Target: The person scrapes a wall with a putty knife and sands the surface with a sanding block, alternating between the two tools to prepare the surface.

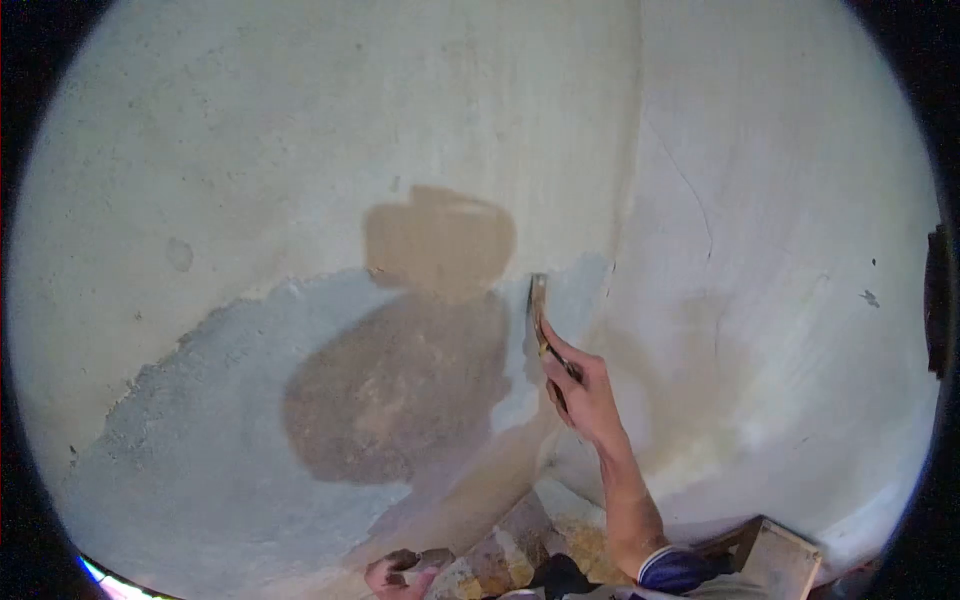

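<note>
My right hand (587, 395) is wrapped around the handle of a putty knife (539, 300). The knife points upward, its blade against the wall (480, 90) at the upper edge of a grey plastered patch (230, 400), near the corner. Low in the view, my left hand (392, 578) is curled with dark grey matter at its fingers; what it holds is too small and partly cut off to name.
A second wall (770, 250) with a thin crack meets this one at the right. My shadow falls across the patch. At the bottom right stands a wooden frame or box (783, 560). Stained, blotchy ground (510, 550) shows below. A dark object (936, 300) sits at the right edge.
</note>
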`<state>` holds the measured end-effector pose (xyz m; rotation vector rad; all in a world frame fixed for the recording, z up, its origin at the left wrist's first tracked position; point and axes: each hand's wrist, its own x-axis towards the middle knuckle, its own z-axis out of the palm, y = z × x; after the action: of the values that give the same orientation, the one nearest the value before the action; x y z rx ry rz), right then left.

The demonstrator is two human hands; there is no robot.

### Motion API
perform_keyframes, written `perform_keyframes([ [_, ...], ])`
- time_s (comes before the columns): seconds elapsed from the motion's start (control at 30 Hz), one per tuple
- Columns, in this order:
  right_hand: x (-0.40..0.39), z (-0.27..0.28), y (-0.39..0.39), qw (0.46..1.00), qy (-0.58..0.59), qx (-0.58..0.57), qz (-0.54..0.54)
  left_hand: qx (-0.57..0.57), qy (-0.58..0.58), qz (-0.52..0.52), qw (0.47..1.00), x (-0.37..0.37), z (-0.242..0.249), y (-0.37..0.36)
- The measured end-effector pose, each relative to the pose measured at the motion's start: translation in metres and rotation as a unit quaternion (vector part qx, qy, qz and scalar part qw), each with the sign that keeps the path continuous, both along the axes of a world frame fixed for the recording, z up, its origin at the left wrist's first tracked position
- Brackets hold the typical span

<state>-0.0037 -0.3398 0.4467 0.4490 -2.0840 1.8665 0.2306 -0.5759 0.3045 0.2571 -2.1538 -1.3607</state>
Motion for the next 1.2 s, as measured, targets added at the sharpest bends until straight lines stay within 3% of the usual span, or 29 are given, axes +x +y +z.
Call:
perform_keyframes([
  [0.1,0.005,-0.003,0.009,0.999,-0.045,-0.008,0.029,-0.004,0.107,-0.023,0.994,-0.011,-0.004,0.006],
  [0.2,0.012,-0.016,0.009,0.998,-0.047,-0.002,0.041,0.034,0.048,-0.027,0.998,-0.01,0.014,0.022],
  [0.3,0.0,0.002,0.015,0.999,-0.026,0.01,0.025,0.272,0.041,-0.093,0.957,-0.012,-0.018,0.033],
  [0.4,0.0,-0.006,0.022,0.996,-0.059,0.032,0.054,0.391,0.105,-0.17,0.898,-0.027,-0.032,0.035],
  [0.47,0.023,-0.041,0.026,0.989,-0.118,0.022,0.091,0.377,0.097,-0.191,0.901,-0.017,-0.016,0.046],
  [0.57,0.048,-0.059,0.023,0.969,-0.097,-0.16,0.158,0.336,0.086,-0.215,0.913,-0.01,-0.03,0.042],
  [0.67,0.062,-0.062,0.015,0.969,-0.11,-0.166,0.144,0.341,0.095,-0.212,0.911,0.003,-0.029,0.027],
  [0.77,0.059,-0.072,0.015,0.938,-0.148,-0.259,0.176,0.319,0.115,-0.173,0.925,0.015,-0.036,0.014],
  [0.87,0.051,-0.068,0.034,0.95,-0.204,-0.211,0.11,0.321,0.091,-0.135,0.933,0.025,-0.035,0.021],
  [0.97,0.033,-0.045,0.023,0.992,-0.101,-0.065,0.048,0.323,0.08,-0.108,0.937,0.038,-0.036,0.015],
  [1.03,-0.006,-0.011,0.008,0.991,-0.043,-0.107,0.061,0.327,0.072,-0.098,0.937,0.044,-0.039,0.013],
  [1.13,0.003,0.045,0.002,0.983,-0.035,-0.166,0.065,0.331,0.066,-0.092,0.937,0.046,-0.038,0.014],
  [1.2,0.019,0.02,0.013,0.986,-0.078,-0.141,0.036,0.33,0.061,-0.094,0.937,0.046,-0.038,0.011],
])
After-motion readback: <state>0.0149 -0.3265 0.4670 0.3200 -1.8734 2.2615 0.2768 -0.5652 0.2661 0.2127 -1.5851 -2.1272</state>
